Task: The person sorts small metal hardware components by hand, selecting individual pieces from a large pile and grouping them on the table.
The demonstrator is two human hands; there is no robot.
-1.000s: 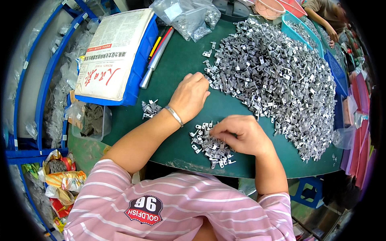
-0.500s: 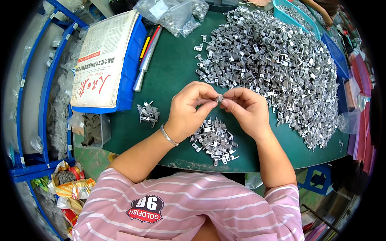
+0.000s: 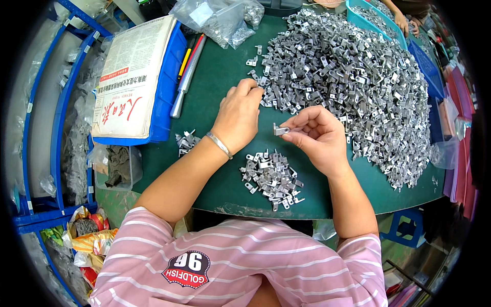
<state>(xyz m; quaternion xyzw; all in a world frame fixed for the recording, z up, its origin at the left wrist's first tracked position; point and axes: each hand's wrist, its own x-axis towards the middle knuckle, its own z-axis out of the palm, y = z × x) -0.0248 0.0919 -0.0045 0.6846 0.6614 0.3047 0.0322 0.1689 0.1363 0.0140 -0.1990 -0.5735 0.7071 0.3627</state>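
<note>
Green table (image 3: 204,100): left hand (image 3: 237,115) has moved to the heap's (image 3: 348,77) edge, grip indeterminable; right hand (image 3: 321,140) alone now pinches one bracket (image 3: 281,131).

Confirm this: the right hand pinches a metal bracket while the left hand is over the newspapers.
No: the head view shows the left hand by the large bracket pile, not over the newspapers. The right hand does pinch a metal bracket.
</note>
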